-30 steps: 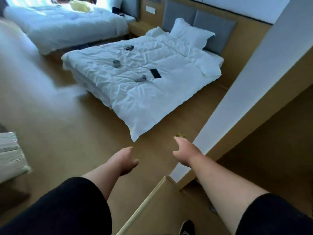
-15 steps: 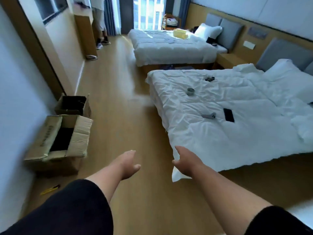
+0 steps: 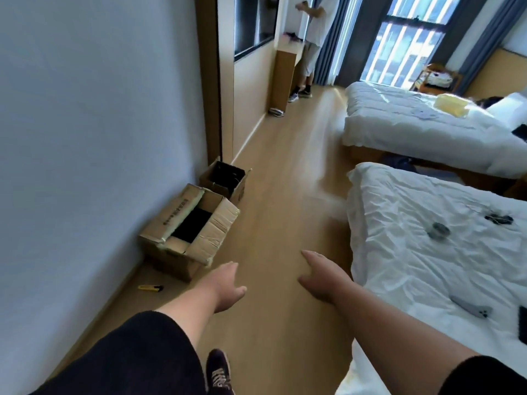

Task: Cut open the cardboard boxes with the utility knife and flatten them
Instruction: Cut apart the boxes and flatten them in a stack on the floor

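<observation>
Two cardboard boxes stand on the floor against the left wall. The nearer large box has its taped flaps open; a smaller open box stands right behind it. A yellow utility knife lies on the floor by the wall, just in front of the large box. My left hand reaches forward, empty, with relaxed fingers, to the right of the knife and just short of the large box. My right hand is stretched out too, empty, with straight fingers, above the floor beside the bed.
A white bed with several small items on it fills the right side; a second bed stands behind it. Another person stands at a wooden cabinet far down the aisle. The wood floor runs between wall and beds.
The view has swung left from the bed to the wall aisle. The boxes and knife have come closer and more central. Both hands stay outstretched and empty.
</observation>
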Demonstrator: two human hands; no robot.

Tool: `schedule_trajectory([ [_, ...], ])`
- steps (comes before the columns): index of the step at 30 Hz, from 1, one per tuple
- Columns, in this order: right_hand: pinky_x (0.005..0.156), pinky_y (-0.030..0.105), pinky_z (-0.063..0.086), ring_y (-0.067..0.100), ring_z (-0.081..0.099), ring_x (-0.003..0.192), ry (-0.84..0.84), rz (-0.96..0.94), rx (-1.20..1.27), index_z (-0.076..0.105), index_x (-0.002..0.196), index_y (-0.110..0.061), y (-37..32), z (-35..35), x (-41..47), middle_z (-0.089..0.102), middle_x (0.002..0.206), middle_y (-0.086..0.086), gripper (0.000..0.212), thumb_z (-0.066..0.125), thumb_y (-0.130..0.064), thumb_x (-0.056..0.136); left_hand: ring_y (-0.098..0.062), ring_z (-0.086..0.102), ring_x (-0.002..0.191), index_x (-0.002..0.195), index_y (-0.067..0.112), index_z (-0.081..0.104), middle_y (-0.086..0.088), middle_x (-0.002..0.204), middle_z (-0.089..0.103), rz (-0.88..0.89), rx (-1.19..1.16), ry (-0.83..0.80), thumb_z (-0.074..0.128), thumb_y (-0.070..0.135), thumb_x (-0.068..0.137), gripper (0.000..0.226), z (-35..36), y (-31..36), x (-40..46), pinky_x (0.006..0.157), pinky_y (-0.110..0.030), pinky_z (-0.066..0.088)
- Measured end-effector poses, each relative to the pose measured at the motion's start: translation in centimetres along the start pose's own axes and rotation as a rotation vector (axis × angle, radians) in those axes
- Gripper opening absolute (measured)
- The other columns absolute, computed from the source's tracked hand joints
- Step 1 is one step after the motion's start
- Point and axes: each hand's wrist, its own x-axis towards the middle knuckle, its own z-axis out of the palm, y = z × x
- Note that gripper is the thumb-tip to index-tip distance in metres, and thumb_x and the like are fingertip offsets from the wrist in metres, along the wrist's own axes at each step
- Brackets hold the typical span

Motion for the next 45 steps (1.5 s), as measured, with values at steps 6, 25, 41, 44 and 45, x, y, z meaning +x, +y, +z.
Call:
schedule_trajectory([
  [6, 0.116, 0.030, 0.029, 0.018, 0.029, 0.147, -0.053, -0.083, -0.065, 0.021, 0.158, -0.023, -4.4, -2.2, 11.0, 0.024, 0.163, -0.003, 0.073, 0.054, -0.031, 0.093, -0.019, 0.025, 0.147, 0.155, 0.013, 0.019, -0.005, 0.161, 0.025, -0.078, -0.054, 0.025, 0.054, 0.046, 0.092, 0.080, -5.2, -4.1, 9.1, 0.120, -0.035, 0.023],
  [25, 0.113, 0.036, 0.036, 0.021, 0.033, 0.145, -0.227, -0.354, -0.224, 0.022, 0.157, -0.024, -13.8, -8.6, 39.8, 0.025, 0.162, -0.004, 0.071, 0.053, -0.029, 0.093, -0.020, 0.027, 0.147, 0.155, 0.014, 0.020, -0.005, 0.161, 0.025, -0.411, -0.277, 0.131, 0.054, 0.042, 0.094, 0.076, -16.6, -10.7, 25.4, 0.118, -0.034, 0.025],
  [41, 0.113, 0.035, 0.035, 0.020, 0.034, 0.144, -0.487, -0.685, -0.339, 0.023, 0.157, -0.024, -15.8, -10.7, 59.6, 0.027, 0.162, -0.004, 0.071, 0.054, -0.025, 0.093, -0.023, 0.037, 0.140, 0.150, 0.014, 0.031, -0.007, 0.155, 0.035, -0.806, -0.519, 0.217, 0.054, 0.039, 0.092, 0.067, -16.4, -6.0, 34.9, 0.113, -0.035, 0.034],
  [44, 0.114, 0.035, 0.033, 0.020, 0.033, 0.145, -0.532, -0.712, -0.379, 0.024, 0.157, -0.022, -16.9, -9.3, 61.3, 0.028, 0.162, -0.002, 0.071, 0.053, -0.025, 0.092, -0.022, 0.034, 0.142, 0.153, 0.013, 0.028, -0.007, 0.157, 0.032, -0.892, -0.600, 0.239, 0.054, 0.037, 0.093, 0.069, -15.0, -6.9, 35.3, 0.113, -0.030, 0.029],
  [45, 0.113, 0.035, 0.034, 0.021, 0.034, 0.144, -0.547, -0.712, -0.386, 0.025, 0.156, -0.022, -17.1, -8.7, 61.7, 0.029, 0.161, -0.001, 0.070, 0.053, -0.024, 0.092, -0.022, 0.028, 0.145, 0.154, 0.011, 0.023, -0.008, 0.159, 0.028, -0.917, -0.620, 0.233, 0.053, 0.035, 0.095, 0.070, -14.4, -7.3, 35.5, 0.114, -0.028, 0.025],
])
